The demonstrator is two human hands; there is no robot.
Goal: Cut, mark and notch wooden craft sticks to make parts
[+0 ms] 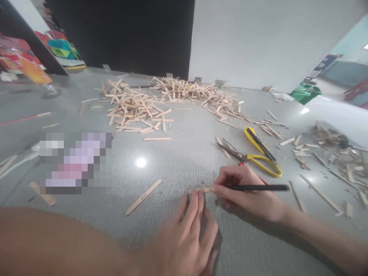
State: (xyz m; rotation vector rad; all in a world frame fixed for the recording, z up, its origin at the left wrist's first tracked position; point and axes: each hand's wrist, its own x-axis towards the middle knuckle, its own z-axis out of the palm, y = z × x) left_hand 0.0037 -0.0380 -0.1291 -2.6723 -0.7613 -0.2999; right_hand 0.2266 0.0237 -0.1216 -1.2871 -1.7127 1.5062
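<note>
My left hand [192, 234] presses its fingertips down on a small wooden craft stick [207, 189] lying on the table, covering much of it. In my right hand [244, 188] is a slim black pen [264, 187], pinched near its tip at the stick's right end; the tip itself is hidden by my fingers. To the left of my hands lies another craft stick [143, 197] with a small rectangle marked at its middle. Just beyond my right hand are yellow-handled scissors [247, 157] and a yellow and black box cutter [260, 143].
A wide heap of craft sticks [135, 105] spreads along the back of the grey table [178, 153]. Cut pieces and scraps [345, 153] litter the right side. A pixelated object [77, 163] lies at left. Upright black [129, 34] and white [244, 42] panels stand behind.
</note>
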